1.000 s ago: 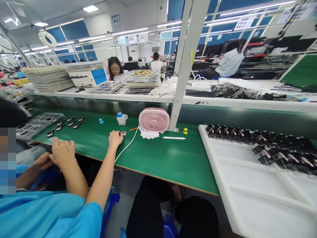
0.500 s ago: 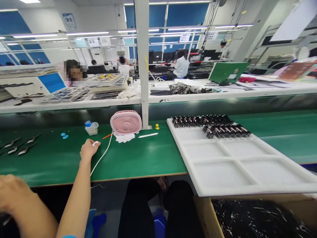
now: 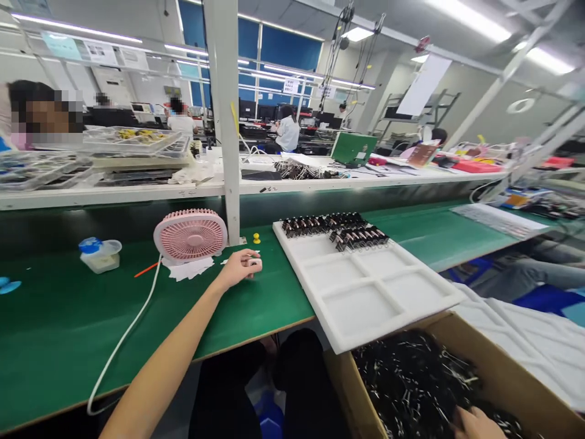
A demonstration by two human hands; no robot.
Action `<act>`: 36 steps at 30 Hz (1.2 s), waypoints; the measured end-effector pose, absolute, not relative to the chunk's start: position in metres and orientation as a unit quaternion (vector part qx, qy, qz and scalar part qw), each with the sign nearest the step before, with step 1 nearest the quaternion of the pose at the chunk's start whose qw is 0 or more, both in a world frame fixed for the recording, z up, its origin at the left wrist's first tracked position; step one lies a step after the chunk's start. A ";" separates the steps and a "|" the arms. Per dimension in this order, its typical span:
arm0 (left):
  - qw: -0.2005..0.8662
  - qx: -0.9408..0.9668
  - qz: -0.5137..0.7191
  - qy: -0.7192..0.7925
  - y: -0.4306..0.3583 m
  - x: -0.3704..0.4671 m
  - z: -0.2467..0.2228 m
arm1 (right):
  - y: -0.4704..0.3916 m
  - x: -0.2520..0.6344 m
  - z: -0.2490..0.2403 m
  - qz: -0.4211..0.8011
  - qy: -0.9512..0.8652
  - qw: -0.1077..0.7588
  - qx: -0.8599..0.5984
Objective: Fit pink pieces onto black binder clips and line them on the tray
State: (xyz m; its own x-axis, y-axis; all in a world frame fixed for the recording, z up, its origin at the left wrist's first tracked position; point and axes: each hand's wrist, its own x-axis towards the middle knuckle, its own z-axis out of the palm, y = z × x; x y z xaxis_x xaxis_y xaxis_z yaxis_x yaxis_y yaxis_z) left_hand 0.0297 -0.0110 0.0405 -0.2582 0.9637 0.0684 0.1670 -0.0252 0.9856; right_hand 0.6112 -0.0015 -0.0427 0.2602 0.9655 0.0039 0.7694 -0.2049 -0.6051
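Observation:
My left hand (image 3: 237, 268) reaches over the green table, between the pink fan and the white foam tray (image 3: 361, 305). Its fingers and thumb close on a small whitish piece (image 3: 255, 263) with a dark round spot; the exact kind I cannot make out. My right hand (image 3: 478, 424), partly cut off by the bottom edge and blurred, is down in a cardboard box (image 3: 512, 353) among loose black parts (image 3: 411, 384) with shiny metal wires. Its fingertips are hidden or smeared. Similar black parts (image 3: 361, 236) stand in rows at the far end of the tray.
A pink fan (image 3: 196, 241) with a white cable stands left of the post (image 3: 223, 122). Nearby are a blue-topped plastic container (image 3: 103, 253), an orange stick (image 3: 147, 269) and a small yellow piece (image 3: 256, 238). More white foam trays (image 3: 521, 341) lie right of the box.
The view has swung right. My left hand has moved right, past the fan, with the whitish piece. A blurred hand at the far left is gone; my right hand now shows in the box.

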 end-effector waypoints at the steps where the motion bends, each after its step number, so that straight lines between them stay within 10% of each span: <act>1: 0.403 0.468 0.534 0.577 -0.003 0.034 0.034 | 0.000 0.621 -0.056 0.211 -0.574 0.255 -0.750; 10: 0.474 0.453 0.534 0.535 0.001 0.026 0.005 | 0.012 0.598 -0.005 0.331 -0.373 0.474 -0.726; 19: 0.497 0.428 0.563 0.502 -0.003 0.020 0.007 | 0.038 0.391 0.105 0.627 -0.437 0.535 -0.361; 36: 0.473 0.374 0.635 0.483 0.002 0.021 -0.006 | 0.094 0.152 -0.006 0.662 -0.416 0.522 -0.340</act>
State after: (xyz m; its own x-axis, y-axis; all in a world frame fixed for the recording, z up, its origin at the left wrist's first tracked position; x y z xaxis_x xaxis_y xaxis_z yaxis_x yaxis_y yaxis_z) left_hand 0.0213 0.0023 -0.0063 -0.2719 0.9621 0.0186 -0.2394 -0.0864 0.9671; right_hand 0.1523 0.0937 -0.0061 -0.2235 0.9746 -0.0161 -0.4089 -0.1087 -0.9061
